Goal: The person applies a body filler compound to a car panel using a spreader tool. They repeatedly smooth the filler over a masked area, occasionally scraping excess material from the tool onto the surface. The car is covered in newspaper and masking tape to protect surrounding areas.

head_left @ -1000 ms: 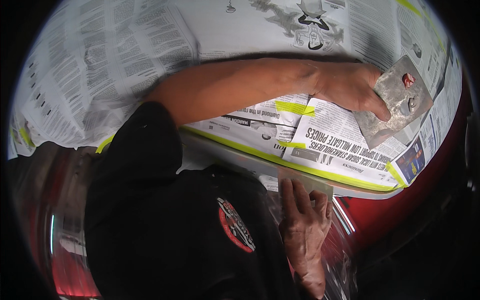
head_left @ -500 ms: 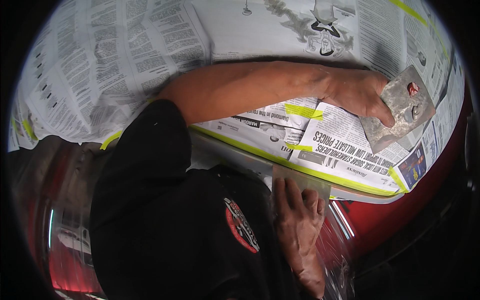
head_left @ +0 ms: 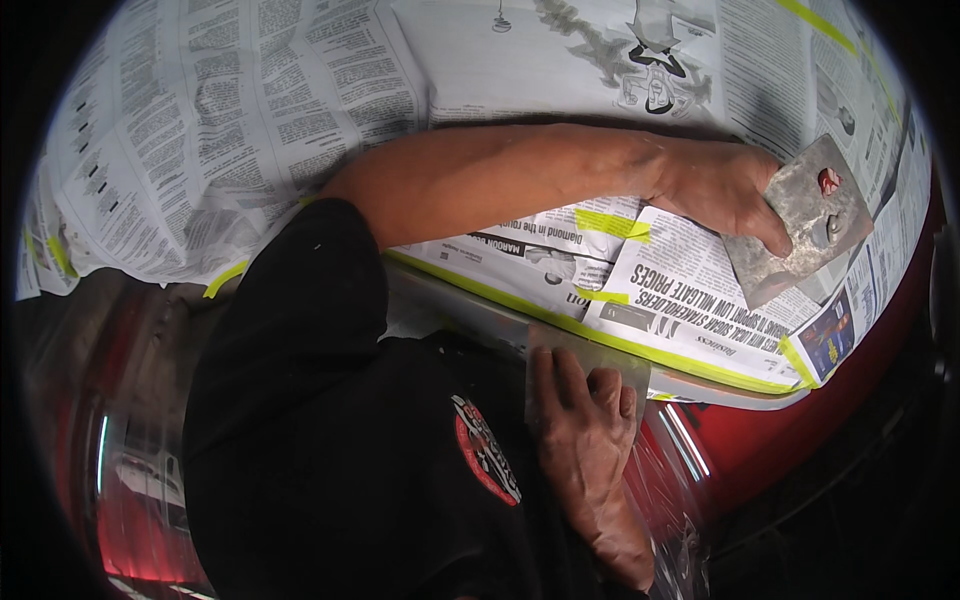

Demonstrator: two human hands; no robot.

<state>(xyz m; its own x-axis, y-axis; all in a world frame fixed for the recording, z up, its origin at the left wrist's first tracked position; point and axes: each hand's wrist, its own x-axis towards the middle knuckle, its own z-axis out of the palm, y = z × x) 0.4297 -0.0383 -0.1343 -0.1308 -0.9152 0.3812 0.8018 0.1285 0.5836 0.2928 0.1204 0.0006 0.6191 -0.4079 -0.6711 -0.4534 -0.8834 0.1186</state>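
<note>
My left arm reaches across to the right, and my left hand [head_left: 735, 195] is closed on the corner of a worn grey metal plate [head_left: 800, 255]. Its thumb lies on top; the other fingers are hidden beneath. A small red-and-white dab [head_left: 829, 181] and a grey lump sit on the plate. Lower down, my right hand [head_left: 590, 450] presses a thin, greyish, see-through flat spreader [head_left: 622, 358], fingers laid along it. The spreader rests against a narrow grey panel edge [head_left: 470, 322], just below a yellow-green tape line [head_left: 560, 318].
Newspaper sheets [head_left: 300, 90] held by yellow-green tape cover the large curved surface. Below the edge, clear plastic film [head_left: 665, 500] hangs over my right wrist's side, beside glossy red bodywork [head_left: 740, 440]. My black shirt [head_left: 340, 450] fills the lower left.
My right hand and the spreader have slid a little to the left along the panel edge. The left hand and its plate have hardly moved.
</note>
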